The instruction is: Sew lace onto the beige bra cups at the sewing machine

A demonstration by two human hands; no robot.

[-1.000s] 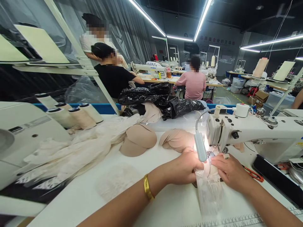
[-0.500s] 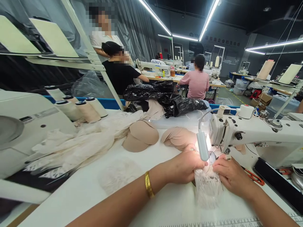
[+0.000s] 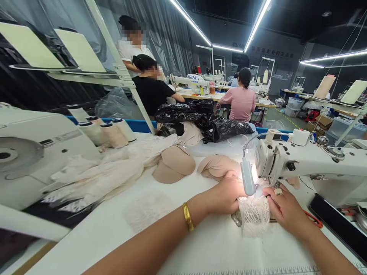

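A strip of white lace (image 3: 254, 215) lies under the needle area of the white sewing machine (image 3: 312, 154), lit by a small grey lamp (image 3: 247, 177). My left hand (image 3: 226, 193) is closed on the lace's left edge, its fingertips partly behind the lamp. On the right edge, my right hand (image 3: 283, 206) pinches the lace close to the presser foot. Beige cup-shaped fabric pieces (image 3: 174, 164) rest on the white table beyond my left forearm, and more folded beige pieces (image 3: 215, 166) are just behind my left hand.
Cream lace fabric (image 3: 123, 164) and thread cones (image 3: 114, 133) are at the left. A black plastic bag (image 3: 218, 126) lies behind the beige pieces. Orange-handled scissors (image 3: 314, 219) and a dark flat device (image 3: 338, 225) are right of my right hand. Several people are farther back.
The lace has moved forward, toward the needle, and lies flatter. My hands have shifted slightly with it. The whole view has moved a little, so the scene appears farther right.
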